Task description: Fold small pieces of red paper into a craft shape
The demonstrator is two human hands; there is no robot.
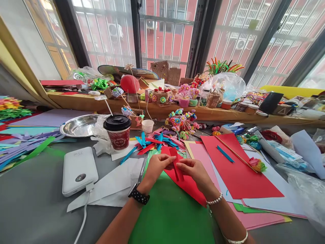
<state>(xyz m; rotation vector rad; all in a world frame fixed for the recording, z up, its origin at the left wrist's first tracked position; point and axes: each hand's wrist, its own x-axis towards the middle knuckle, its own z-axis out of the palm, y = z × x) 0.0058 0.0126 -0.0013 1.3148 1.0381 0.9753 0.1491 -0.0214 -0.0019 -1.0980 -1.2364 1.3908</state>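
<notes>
Between my two hands is a folded red paper strip. My left hand pinches its upper left side, thumb and fingers pressed together. From the right, my right hand grips the strip's other edge between thumb and fingertips. Under the hands lie a red paper sheet and a green sheet. Just beyond them is a pile of blue and red folded paper pieces.
A lidded paper cup, a white power bank with a cable and a metal bowl stand left. Coloured sheets with a thin stick lie right. Craft items crowd the window ledge.
</notes>
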